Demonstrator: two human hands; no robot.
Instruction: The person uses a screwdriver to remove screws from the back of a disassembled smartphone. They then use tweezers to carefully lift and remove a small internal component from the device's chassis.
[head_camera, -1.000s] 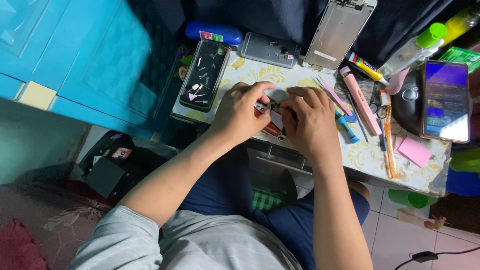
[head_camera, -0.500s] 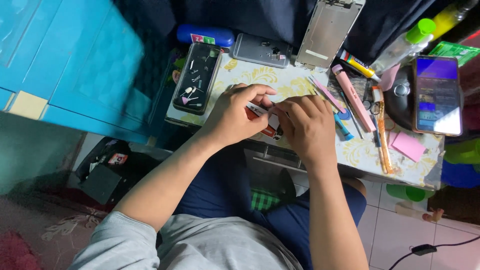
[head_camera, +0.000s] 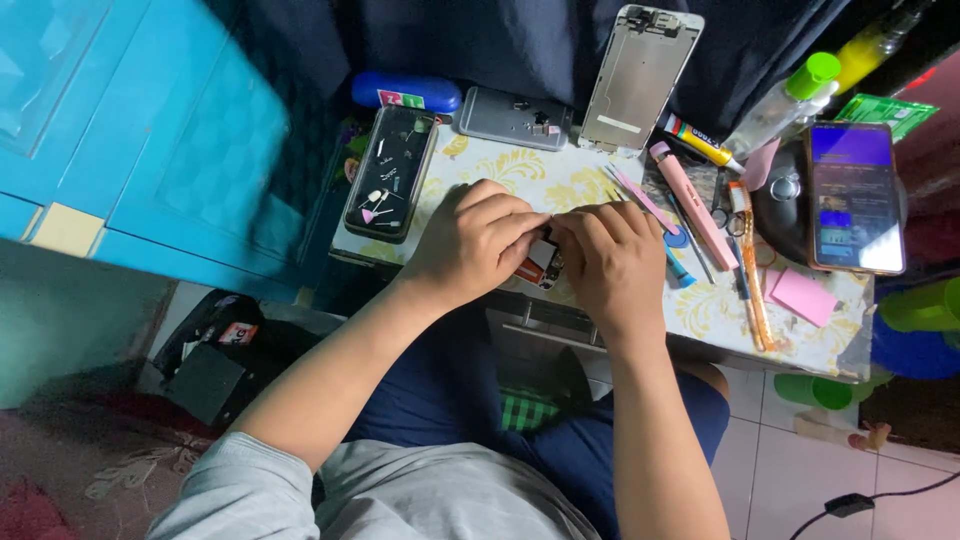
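Your 2 hands meet at the table's (head_camera: 720, 310) near edge: left hand (head_camera: 478, 240) and right hand (head_camera: 612, 262) both pinch the small component (head_camera: 541, 262) lying between them, equally near each, mostly hidden beneath your fingers.

Cream table cover (head_camera: 560, 175) with yellow floral swirls, blue door (head_camera: 130, 130), pink sticky pad (head_camera: 803, 296).
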